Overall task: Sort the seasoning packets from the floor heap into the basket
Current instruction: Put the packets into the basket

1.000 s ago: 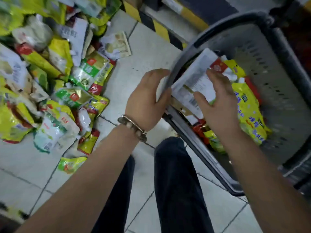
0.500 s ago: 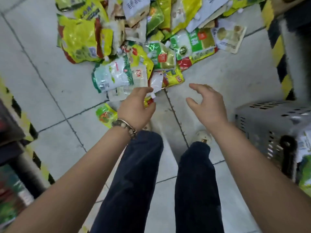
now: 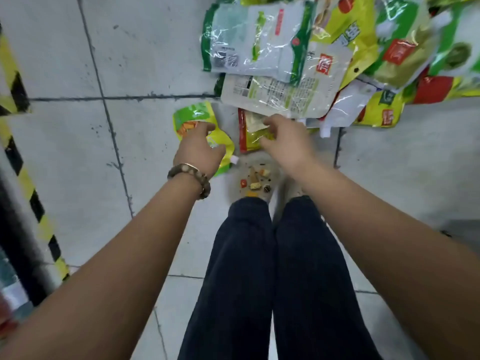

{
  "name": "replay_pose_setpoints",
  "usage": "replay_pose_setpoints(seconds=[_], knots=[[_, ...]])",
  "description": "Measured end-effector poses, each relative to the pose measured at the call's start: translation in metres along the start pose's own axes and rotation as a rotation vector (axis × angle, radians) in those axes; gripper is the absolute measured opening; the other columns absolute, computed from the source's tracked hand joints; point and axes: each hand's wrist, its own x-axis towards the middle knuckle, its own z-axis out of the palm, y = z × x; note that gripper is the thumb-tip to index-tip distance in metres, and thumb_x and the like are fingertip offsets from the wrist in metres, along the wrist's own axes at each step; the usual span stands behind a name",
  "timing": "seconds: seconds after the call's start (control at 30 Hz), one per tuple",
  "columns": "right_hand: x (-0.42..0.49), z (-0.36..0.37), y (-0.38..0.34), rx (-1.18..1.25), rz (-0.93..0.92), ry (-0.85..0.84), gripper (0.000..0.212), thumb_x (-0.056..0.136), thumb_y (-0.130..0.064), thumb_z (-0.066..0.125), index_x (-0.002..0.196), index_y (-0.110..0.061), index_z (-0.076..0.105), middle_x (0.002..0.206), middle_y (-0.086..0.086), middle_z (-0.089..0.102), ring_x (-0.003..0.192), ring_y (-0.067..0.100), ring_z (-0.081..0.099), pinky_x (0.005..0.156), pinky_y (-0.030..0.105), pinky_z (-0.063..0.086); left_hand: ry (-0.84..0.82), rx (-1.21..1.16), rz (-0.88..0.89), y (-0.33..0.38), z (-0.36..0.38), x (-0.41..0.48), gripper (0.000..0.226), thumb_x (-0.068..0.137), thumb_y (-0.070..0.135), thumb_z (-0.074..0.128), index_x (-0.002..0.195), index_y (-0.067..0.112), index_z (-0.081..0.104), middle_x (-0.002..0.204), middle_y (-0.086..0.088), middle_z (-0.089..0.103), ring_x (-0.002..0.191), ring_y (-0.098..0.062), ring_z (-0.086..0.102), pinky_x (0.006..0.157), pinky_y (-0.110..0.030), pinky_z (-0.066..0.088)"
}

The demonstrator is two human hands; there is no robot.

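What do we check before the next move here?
1. Left hand over green pouch: ok.
2. Right hand at red-edged packet: ok.
3. Either grip closed: cannot tell, blurred.
4. Red-edged packet free of heap: not ok, white packet overlaps its top.
5. Basket in view: not ok.

Both our arms reach forward and down, side by side. Our left hand [image 3: 200, 148] is palm down, fingers loose and spread. Our right hand [image 3: 285, 142] is just beside it, fingers loosely curved, thumb apart, blurred.
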Motion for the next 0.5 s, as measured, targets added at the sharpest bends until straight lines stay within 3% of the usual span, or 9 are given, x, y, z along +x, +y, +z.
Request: replay_pose_setpoints(seconds=[0.17,0.33,0.43,0.5], knots=[[0.058,0.067,-0.031,-0.088,-0.031,-0.106,0.042,0.087,-0.021,0.057,0.129,-0.013,0.051,0.123,0.01,0.06,0.114,0.029,0.055,0.088,0.034,0.046,0.131,-0.229,-0.181,-0.056,0.019,0.037,0.042,0.082,0.012,0.064,0.124,0.013,0.057,0.123,-0.007,0.06,0.114,-0.021,0.057,0.094,-0.026,0.042],[0.097,0.109,-0.043,-0.066,0.086,-0.123,0.032,0.087,-0.034,0.063,0.108,-0.012,0.056,0.112,0.011,0.061,0.109,0.028,0.058,0.075,0.03,0.041,0.178,-0.349,-0.267,-0.099,0.036,0.051,0.038,0.085,0.015,0.064,0.122,0.012,0.057,0.12,-0.007,0.061,0.111,-0.019,0.057,0.092,-0.026,0.042],[0.105,0.121,-0.035,0.082,0.076,-0.072,0.014,0.086,-0.022,0.064,0.077,-0.019,0.054,0.092,0.009,0.063,0.089,0.022,0.059,0.073,0.028,0.042,0.189,-0.385,-0.26,-0.109,0.043,0.052,0.036,0.085,0.013,0.064,0.121,0.011,0.058,0.12,-0.008,0.061,0.11,-0.019,0.058,0.092,-0.027,0.044],[0.101,0.123,-0.034,0.282,-0.002,-0.075,0.033,0.086,-0.007,0.061,0.062,-0.021,0.042,0.068,0.0,0.051,0.064,0.01,0.046,0.064,0.027,0.039,0.206,-0.432,-0.276,-0.112,0.044,0.05,0.036,0.084,0.012,0.064,0.12,0.011,0.059,0.12,-0.008,0.061,0.109,-0.018,0.058,0.092,-0.027,0.044]])
